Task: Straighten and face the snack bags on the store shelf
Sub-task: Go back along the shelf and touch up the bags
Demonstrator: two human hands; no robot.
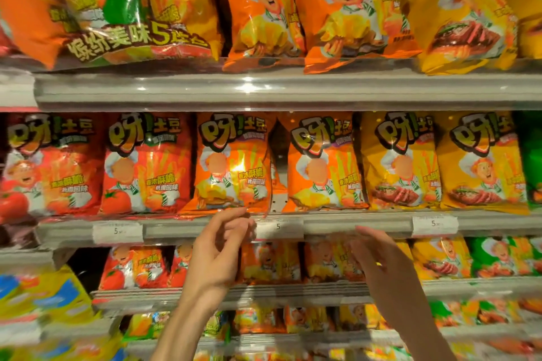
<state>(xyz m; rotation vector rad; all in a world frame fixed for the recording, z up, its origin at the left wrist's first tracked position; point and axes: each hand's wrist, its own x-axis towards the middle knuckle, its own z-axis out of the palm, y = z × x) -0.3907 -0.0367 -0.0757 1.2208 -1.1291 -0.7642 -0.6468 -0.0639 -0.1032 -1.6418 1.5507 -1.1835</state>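
Orange foil catches the light on the snack bag (231,164) standing just above the left hand (218,246), its long axis upright and its bottom seam at the lip of the shelf edge (187,228). That hand's fingers are loosely curled, index fingertip at or just under the seam; whether it actually touches I cannot tell, and it holds nothing. The right hand (378,261) hangs lower and to the right, motion-blurred, fingers relaxed and empty, below a second orange bag (322,164). Between the two bags, up and between the hands, a dark gap (278,167) shows the shelf back. The left hand looks nearer to its bag, so squaring that one seems the likely next move. Price tags (278,227) sit beside the left fingertips; yellow bags (401,161) stand further right.
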